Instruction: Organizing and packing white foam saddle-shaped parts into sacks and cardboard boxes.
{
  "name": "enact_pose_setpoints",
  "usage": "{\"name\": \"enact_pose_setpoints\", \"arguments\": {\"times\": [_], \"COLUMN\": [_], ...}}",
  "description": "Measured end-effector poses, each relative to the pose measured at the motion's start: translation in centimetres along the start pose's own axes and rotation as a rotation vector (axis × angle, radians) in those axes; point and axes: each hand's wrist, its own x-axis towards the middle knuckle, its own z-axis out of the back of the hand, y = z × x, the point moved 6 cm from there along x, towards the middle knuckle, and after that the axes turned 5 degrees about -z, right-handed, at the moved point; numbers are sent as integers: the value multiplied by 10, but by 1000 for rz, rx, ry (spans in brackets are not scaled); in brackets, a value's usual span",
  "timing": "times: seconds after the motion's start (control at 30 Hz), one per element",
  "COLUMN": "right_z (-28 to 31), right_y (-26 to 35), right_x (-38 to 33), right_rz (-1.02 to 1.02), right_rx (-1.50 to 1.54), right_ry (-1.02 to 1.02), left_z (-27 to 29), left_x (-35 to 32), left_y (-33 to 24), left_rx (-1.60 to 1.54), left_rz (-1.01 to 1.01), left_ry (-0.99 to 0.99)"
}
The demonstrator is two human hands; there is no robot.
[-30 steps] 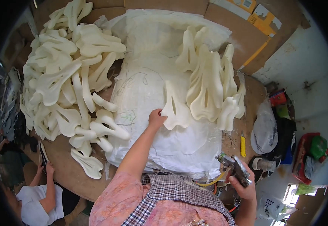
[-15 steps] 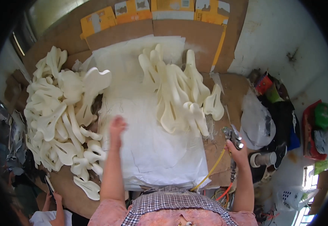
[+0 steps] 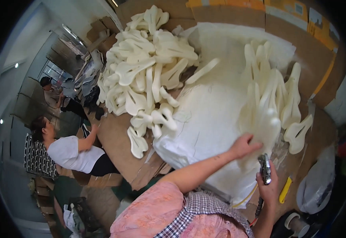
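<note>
My right hand [image 3: 271,181] is wrapped round a metal spray gun [image 3: 265,169], with a hose running down from its handle. My left hand [image 3: 246,146] reaches across the white paper [image 3: 204,131], fingers stretched out, just at the lower end of a stack of cream saddle-shaped foam pads [image 3: 270,123]. Motion blur hides whether its fingertips touch a pad. One slotted pad [image 3: 298,135] lies at the right of that stack. To the left is a large heap of similar foam pads [image 3: 135,71], and a single long pad [image 3: 203,71] juts from it over the paper.
Brown cardboard [image 3: 119,137] covers the table around the paper. A yellow-handled tool [image 3: 285,190] and a clear plastic bag [image 3: 316,184] are at the right. Another person in a white shirt [image 3: 77,152] sits at left, with one more person [image 3: 53,97] farther back.
My view has turned to the left. My left hand has crossed from beside the left heap to the right stack. A pad at the heap's edge now lies differently. The spray gun stays in my right hand.
</note>
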Motion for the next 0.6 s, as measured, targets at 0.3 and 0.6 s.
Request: {"name": "enact_pose_setpoints", "arguments": {"times": [0.3, 0.6], "right_z": [-98, -16], "right_y": [-5, -46], "right_x": [9, -40], "right_rz": [-52, -125], "right_rx": [267, -90], "right_ry": [274, 267], "left_z": [92, 230], "left_x": [-23, 40], "left_y": [143, 212], "left_rx": [49, 213], "left_rz": [428, 346], "left_ry": [245, -81]}}
